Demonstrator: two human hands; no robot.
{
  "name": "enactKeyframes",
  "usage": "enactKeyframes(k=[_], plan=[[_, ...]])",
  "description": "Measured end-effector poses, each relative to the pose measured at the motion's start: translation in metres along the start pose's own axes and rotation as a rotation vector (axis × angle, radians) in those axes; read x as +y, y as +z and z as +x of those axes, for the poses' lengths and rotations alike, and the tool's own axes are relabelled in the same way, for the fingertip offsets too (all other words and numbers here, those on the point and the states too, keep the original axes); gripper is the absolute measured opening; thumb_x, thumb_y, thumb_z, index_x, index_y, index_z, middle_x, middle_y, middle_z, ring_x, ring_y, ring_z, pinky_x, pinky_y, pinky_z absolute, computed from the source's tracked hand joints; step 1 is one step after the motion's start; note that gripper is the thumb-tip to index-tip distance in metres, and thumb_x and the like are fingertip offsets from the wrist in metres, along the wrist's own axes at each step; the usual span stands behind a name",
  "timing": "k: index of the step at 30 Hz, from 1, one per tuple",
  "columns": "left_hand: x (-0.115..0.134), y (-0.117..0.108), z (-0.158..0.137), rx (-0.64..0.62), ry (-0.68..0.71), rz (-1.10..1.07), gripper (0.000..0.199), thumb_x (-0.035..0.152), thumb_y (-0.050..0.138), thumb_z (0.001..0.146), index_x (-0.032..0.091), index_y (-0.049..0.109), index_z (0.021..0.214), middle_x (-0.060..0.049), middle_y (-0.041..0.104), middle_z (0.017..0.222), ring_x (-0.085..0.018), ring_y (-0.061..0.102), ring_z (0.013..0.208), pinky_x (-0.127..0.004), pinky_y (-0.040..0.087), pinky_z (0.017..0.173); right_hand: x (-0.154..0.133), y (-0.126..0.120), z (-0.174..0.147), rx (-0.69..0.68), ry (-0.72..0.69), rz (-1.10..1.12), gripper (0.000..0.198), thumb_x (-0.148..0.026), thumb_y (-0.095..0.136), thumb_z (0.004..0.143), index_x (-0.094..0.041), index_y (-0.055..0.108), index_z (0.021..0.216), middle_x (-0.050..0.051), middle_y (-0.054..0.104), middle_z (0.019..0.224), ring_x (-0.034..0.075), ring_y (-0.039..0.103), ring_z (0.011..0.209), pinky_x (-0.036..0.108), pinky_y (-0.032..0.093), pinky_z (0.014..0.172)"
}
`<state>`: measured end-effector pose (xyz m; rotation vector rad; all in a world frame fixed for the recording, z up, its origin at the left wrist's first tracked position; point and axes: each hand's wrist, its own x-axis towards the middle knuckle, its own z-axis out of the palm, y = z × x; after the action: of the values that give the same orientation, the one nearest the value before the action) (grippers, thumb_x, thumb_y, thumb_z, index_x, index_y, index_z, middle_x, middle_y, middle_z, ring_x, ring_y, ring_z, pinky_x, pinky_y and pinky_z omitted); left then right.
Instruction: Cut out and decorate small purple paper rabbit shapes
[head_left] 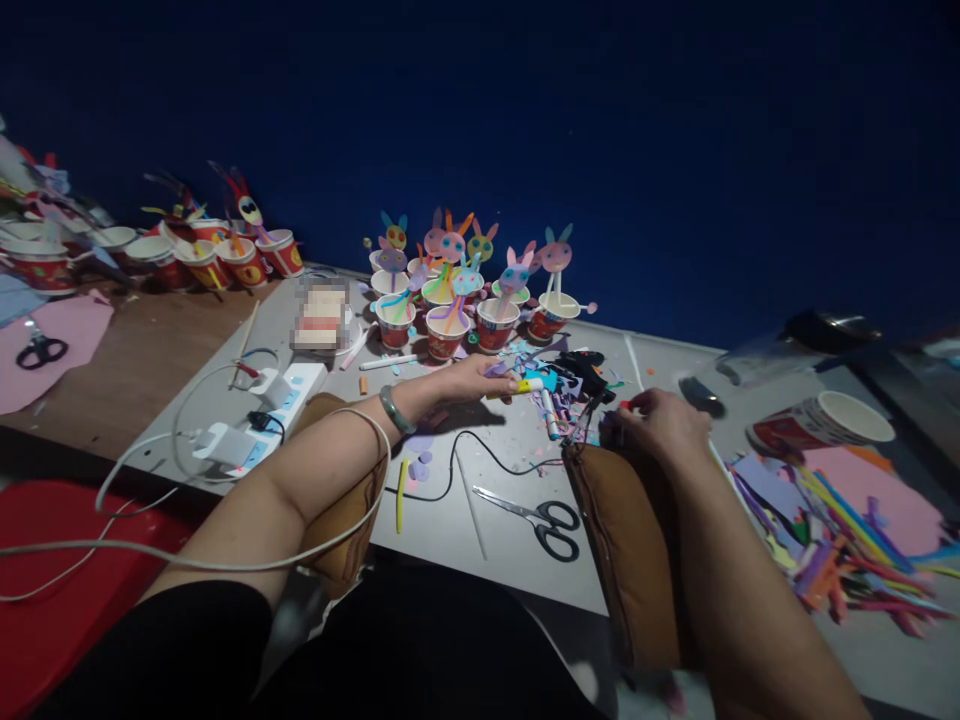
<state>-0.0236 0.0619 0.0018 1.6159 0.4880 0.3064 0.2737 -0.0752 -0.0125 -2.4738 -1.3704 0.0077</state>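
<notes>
Two hands busy over the desk (442, 520), and the left hand (476, 379) has its fingers around a yellow-and-white marker (529, 385)! The right hand (664, 422) curls by something red; its grip I can't tell. Between them, colourful paper scraps (541, 376)! Nearer the body, black-handled scissors (535, 514); beyond the left hand, paper cups (445, 338) carrying rabbit-eared paper figures (452, 246); outward of the right, cut strips (847, 510)!

Single head-worn view, facing forward and down, close above the table (510, 545), blue wall (525, 110) across the top
</notes>
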Motion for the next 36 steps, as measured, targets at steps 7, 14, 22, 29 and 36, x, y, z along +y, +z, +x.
enactKeyframes(k=[7,14,22,29,36], plan=[[0.008,0.008,-0.008,-0.040,0.048,-0.061,0.028,0.040,0.069,0.080,0.013,0.062,0.084,-0.003,0.064,0.080,-0.010,0.058,0.074,-0.025,0.044,0.072,-0.053,-0.014,-0.040,-0.096,-0.052,0.892,0.031,-0.050,0.072,0.071,-0.024,0.059,0.083,0.001,0.065,0.069,0.017,0.059,0.060,0.032,0.048,0.056],[0.006,0.010,-0.007,-0.066,0.097,-0.022,0.031,0.043,0.068,0.079,0.014,0.065,0.091,-0.002,0.064,0.083,-0.010,0.058,0.075,-0.023,0.043,0.068,-0.080,-0.012,-0.047,-0.254,-0.089,1.031,0.034,-0.048,0.079,0.069,-0.022,0.065,0.085,0.001,0.067,0.069,0.013,0.058,0.058,0.026,0.047,0.054],[-0.001,0.009,-0.002,-0.074,0.136,0.031,0.033,0.045,0.067,0.079,0.013,0.065,0.086,-0.001,0.062,0.078,-0.010,0.055,0.071,-0.024,0.041,0.068,-0.088,-0.018,-0.049,-0.349,-0.156,1.009,0.035,-0.048,0.080,0.070,-0.021,0.068,0.089,0.004,0.070,0.075,0.015,0.061,0.064,0.026,0.048,0.056],[0.007,0.012,-0.009,-0.047,0.137,-0.047,0.034,0.045,0.066,0.080,0.012,0.065,0.086,-0.001,0.061,0.078,-0.010,0.055,0.072,-0.024,0.039,0.068,-0.084,-0.016,-0.048,-0.385,-0.170,1.045,0.033,-0.046,0.078,0.074,-0.021,0.068,0.093,0.002,0.069,0.075,0.013,0.058,0.061,0.027,0.048,0.058],[0.006,0.016,-0.008,-0.026,0.163,-0.074,0.033,0.044,0.070,0.077,0.011,0.063,0.076,0.000,0.057,0.070,-0.010,0.052,0.068,-0.025,0.039,0.066,-0.093,-0.021,-0.055,-0.410,-0.214,1.027,0.030,-0.045,0.078,0.074,-0.022,0.069,0.091,0.001,0.069,0.072,0.014,0.060,0.060,0.028,0.050,0.059]])
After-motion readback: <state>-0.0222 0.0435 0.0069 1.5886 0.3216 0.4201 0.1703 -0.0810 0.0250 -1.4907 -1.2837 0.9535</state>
